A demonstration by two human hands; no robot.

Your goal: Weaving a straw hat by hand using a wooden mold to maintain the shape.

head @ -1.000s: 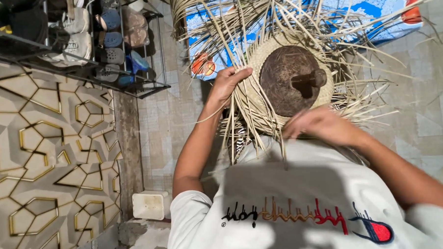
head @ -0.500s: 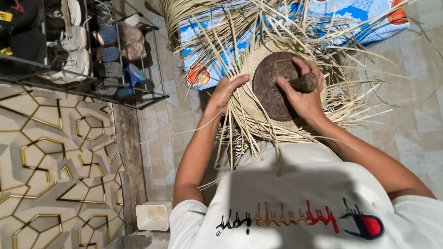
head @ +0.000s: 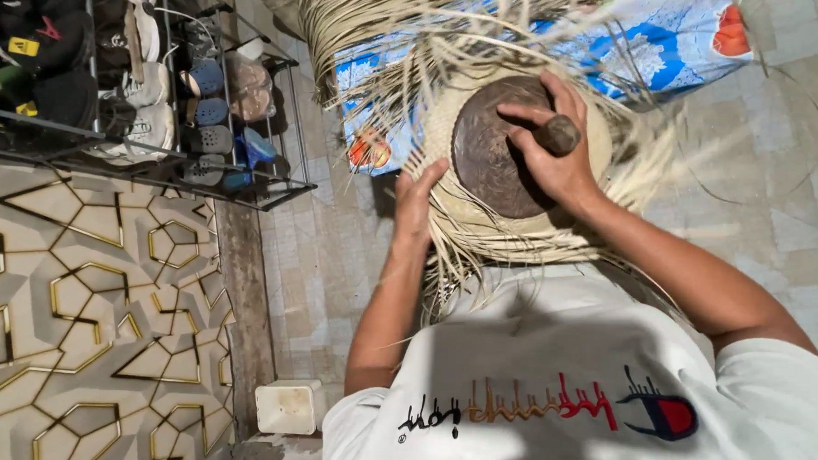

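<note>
My right hand [head: 556, 158] grips the knob on the round brown mold [head: 489, 156]; left hand [head: 416, 201], fingers flat and open, presses the woven straw hat [head: 468, 225] at 8 o'clock.

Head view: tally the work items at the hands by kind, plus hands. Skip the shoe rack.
Round dark wooden block: 1
Straw woven piece under it: 1
Blue patterned mat: 1
Left hand on the straw edge: 1
Right hand on the block's knob: 1
Total: 5
</note>
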